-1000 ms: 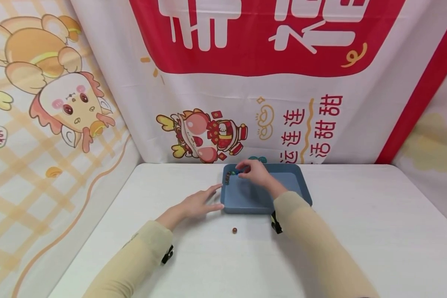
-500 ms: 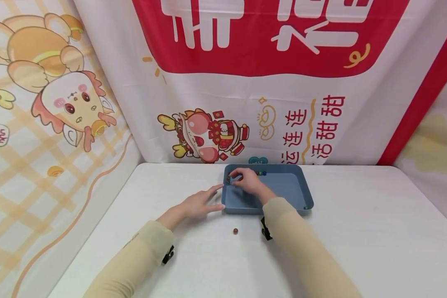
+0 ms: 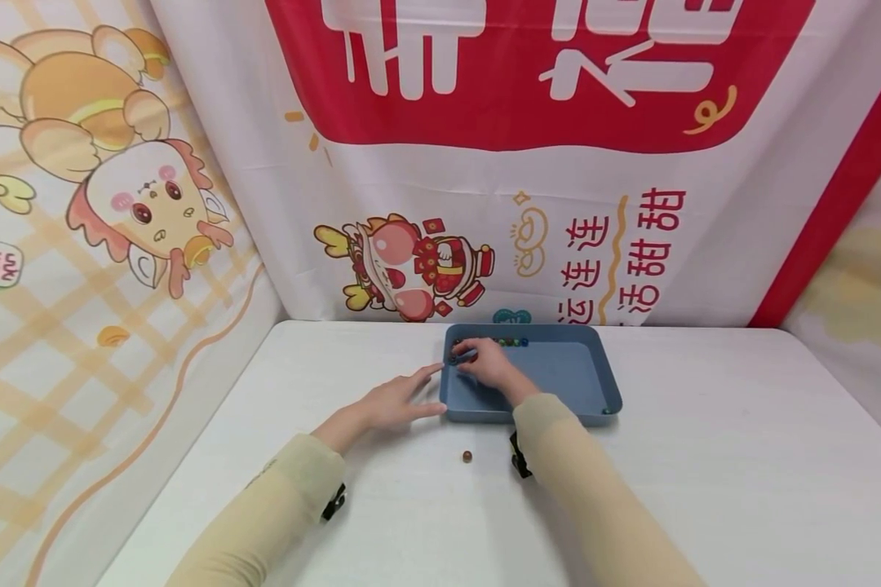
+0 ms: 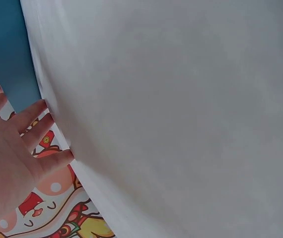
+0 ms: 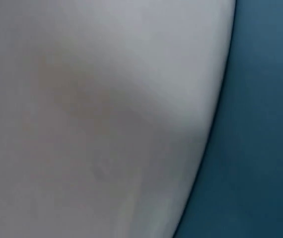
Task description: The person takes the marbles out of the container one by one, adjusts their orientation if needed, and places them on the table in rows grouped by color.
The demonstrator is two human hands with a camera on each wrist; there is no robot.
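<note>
A shallow blue-grey tray [image 3: 558,379] lies on the white table, with several small round marbles [image 3: 512,342] lined up along its back wall. In the head view my right hand [image 3: 490,365] reaches into the tray's left end. Its curled thumb and forefinger pinch a dark marble [image 3: 453,359] beside the left wall, partly covered by the fingers. My left hand [image 3: 392,401] has its fingers spread and nearly straight, their tips at the tray's left side. The left wrist view shows this hand [image 4: 10,148] against the table edge. In the right wrist view no hand shows.
One brown marble [image 3: 467,456] sits on the table in front of the tray. Another dark marble [image 3: 607,411] lies in the tray's front right corner. A printed cloth [image 3: 521,163] hangs behind the table, and a patterned cloth [image 3: 117,342] at the left.
My right hand has moved left and slightly nearer, from the back row to the tray's left wall. Marbles along the back and in the front right corner have come into sight. The left hand stays.
</note>
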